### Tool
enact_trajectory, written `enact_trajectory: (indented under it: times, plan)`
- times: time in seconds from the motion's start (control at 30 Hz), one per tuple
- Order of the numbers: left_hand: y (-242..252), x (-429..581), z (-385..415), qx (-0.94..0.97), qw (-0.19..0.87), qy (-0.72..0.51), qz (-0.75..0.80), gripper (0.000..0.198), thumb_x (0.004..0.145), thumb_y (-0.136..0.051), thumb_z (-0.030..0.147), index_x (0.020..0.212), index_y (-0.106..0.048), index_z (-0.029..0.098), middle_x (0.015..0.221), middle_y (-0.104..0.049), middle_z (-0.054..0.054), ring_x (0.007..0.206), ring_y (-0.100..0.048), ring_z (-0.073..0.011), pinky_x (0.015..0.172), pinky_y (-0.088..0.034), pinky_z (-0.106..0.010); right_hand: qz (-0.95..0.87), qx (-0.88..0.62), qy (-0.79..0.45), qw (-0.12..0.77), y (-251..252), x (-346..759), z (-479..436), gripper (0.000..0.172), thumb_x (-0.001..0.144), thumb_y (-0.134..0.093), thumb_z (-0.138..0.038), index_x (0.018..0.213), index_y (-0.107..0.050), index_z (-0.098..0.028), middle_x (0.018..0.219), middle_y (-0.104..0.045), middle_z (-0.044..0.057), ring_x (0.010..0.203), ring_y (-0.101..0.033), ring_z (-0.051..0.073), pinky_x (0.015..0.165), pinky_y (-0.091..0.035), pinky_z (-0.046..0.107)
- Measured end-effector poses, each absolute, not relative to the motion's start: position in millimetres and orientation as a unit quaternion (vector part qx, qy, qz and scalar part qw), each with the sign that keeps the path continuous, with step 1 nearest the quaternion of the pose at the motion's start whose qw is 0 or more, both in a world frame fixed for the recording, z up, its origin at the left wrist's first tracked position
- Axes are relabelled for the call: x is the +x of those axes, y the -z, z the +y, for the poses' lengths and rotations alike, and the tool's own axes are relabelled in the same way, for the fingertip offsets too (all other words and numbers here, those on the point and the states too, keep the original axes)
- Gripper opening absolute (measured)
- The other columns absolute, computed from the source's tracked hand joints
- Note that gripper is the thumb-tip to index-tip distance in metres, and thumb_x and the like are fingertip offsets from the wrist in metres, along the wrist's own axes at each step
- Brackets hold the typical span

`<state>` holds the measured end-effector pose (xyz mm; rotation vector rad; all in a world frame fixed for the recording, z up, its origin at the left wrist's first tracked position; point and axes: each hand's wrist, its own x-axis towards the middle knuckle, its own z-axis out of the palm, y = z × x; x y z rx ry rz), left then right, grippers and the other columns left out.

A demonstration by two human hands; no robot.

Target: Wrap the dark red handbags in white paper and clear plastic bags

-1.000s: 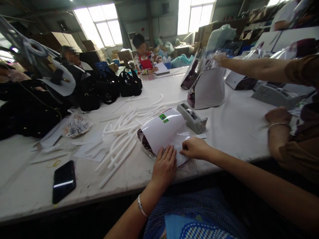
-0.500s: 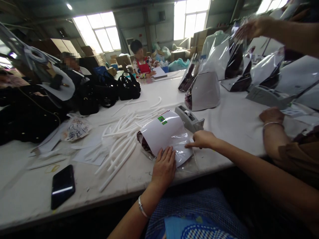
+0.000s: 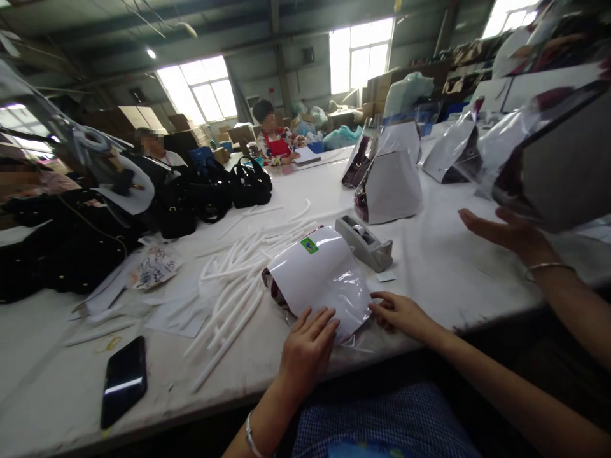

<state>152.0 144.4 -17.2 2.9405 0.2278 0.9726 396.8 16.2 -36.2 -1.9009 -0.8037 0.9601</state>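
A bag wrapped in white paper and clear plastic [image 3: 317,270] lies on the white table, a green sticker [image 3: 309,245] on its upper face. My left hand [image 3: 310,343] rests flat on its near edge, fingers spread. At the right edge of the plastic is my right hand [image 3: 394,313], its index finger and thumb close together by the film; whether they pinch it is unclear. Just behind the wrapped bag stands a grey tape dispenser [image 3: 365,242], with a small pale piece [image 3: 386,277] on the table beside it.
White flexible tubes [image 3: 233,286] lie left of the wrapped bag, and a black phone [image 3: 124,381] near the front edge. Black handbags [image 3: 251,184] stand at the back left. More wrapped bags [image 3: 391,187] stand behind. At right, another person's hand [image 3: 515,235] is beneath a large wrapped bag [image 3: 563,159].
My right hand has drawn back slightly toward the plastic's lower right edge. A person at right has brought a wrapped bag nearer. The view has tilted up a little.
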Motion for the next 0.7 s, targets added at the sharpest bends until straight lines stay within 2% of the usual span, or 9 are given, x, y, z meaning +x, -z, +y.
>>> enact_trajectory:
  times: [0.03,0.13,0.23,0.3,0.37,0.47,0.57,0.7]
  plan:
    - [15.5,147.5,144.4,0.945,0.008,-0.321,0.061,0.027,0.098,-0.052,0.018,0.122,-0.064,0.020,0.133,-0.066,-0.003,0.127,-0.059,-0.0170,0.115,-0.043,-0.040,-0.301,-0.746,-0.410,0.430,34.9,395.5,17.7,0.057,0.076,-0.071,-0.057,0.115,-0.062,-0.016,0.065,-0.064,0.000,0.055,-0.058,0.016,0.052,-0.047,0.027]
    - [12.9,136.8,144.9,0.945,-0.032,-0.323,0.040,0.031,0.098,-0.056,0.030,0.128,-0.061,0.020,0.137,-0.063,-0.005,0.131,-0.055,-0.0206,0.117,-0.040,-0.044,-0.275,-0.691,-0.478,0.468,19.4,392.0,21.7,0.047,0.075,-0.075,-0.059,0.091,-0.064,-0.017,0.064,-0.057,-0.003,0.055,-0.051,0.011,0.050,-0.041,0.022]
    - [11.0,134.4,148.7,0.939,-0.066,-0.328,0.075,0.042,0.096,-0.058,0.040,0.135,-0.057,0.022,0.145,-0.055,-0.008,0.138,-0.048,-0.0254,0.122,-0.029,-0.051,-0.229,-0.600,-0.554,0.530,-7.5,387.0,27.0,0.041,0.074,-0.081,-0.052,0.082,-0.060,-0.017,0.067,-0.053,-0.004,0.057,-0.048,0.007,0.053,-0.040,0.018]
    - [7.2,138.5,154.6,0.927,-0.075,-0.352,0.103,0.044,0.096,-0.060,0.039,0.136,-0.056,0.021,0.144,-0.056,-0.009,0.139,-0.047,-0.0263,0.124,-0.023,-0.053,-0.224,-0.567,-0.572,0.549,-26.1,382.7,33.3,0.040,0.071,-0.084,-0.047,0.081,-0.060,-0.017,0.068,-0.054,-0.004,0.057,-0.048,0.006,0.054,-0.041,0.017]
    - [0.2,145.7,163.9,0.914,-0.069,-0.385,0.109,0.041,0.097,-0.059,0.030,0.135,-0.056,0.019,0.141,-0.059,-0.010,0.137,-0.049,-0.0256,0.124,-0.022,-0.052,-0.236,-0.546,-0.574,0.563,-42.3,378.5,42.1,0.039,0.069,-0.086,-0.044,0.079,-0.061,-0.016,0.068,-0.055,-0.003,0.057,-0.048,0.006,0.055,-0.041,0.017]
    - [-16.2,157.9,184.4,0.902,-0.035,-0.421,0.092,0.037,0.097,-0.055,0.017,0.134,-0.056,0.017,0.135,-0.064,-0.010,0.132,-0.055,-0.0232,0.121,-0.031,-0.047,-0.246,-0.517,-0.564,0.595,-62.2,374.3,59.1,0.039,0.069,-0.087,-0.042,0.080,-0.062,-0.015,0.068,-0.054,-0.003,0.057,-0.047,0.005,0.053,-0.041,0.016]
    - [-38.1,169.4,210.2,0.894,-0.008,-0.443,0.072,0.038,0.096,-0.055,0.014,0.134,-0.056,0.018,0.129,-0.068,-0.009,0.121,-0.063,-0.0207,0.109,-0.046,-0.038,-0.258,-0.492,-0.532,0.639,-78.6,373.6,77.6,0.040,0.072,-0.085,-0.048,0.081,-0.063,-0.015,0.070,-0.055,-0.003,0.058,-0.048,0.006,0.054,-0.045,0.016]
    - [-65.4,183.0,235.3,0.865,0.007,-0.493,0.093,0.037,0.093,-0.063,0.017,0.130,-0.061,0.021,0.118,-0.073,-0.007,0.107,-0.071,-0.0208,0.093,-0.057,-0.032,-0.282,-0.526,-0.421,0.683,-85.4,378.3,90.8,0.043,0.078,-0.078,-0.058,0.084,-0.066,-0.017,0.081,-0.064,0.003,0.073,-0.062,0.013,0.076,-0.057,0.026]
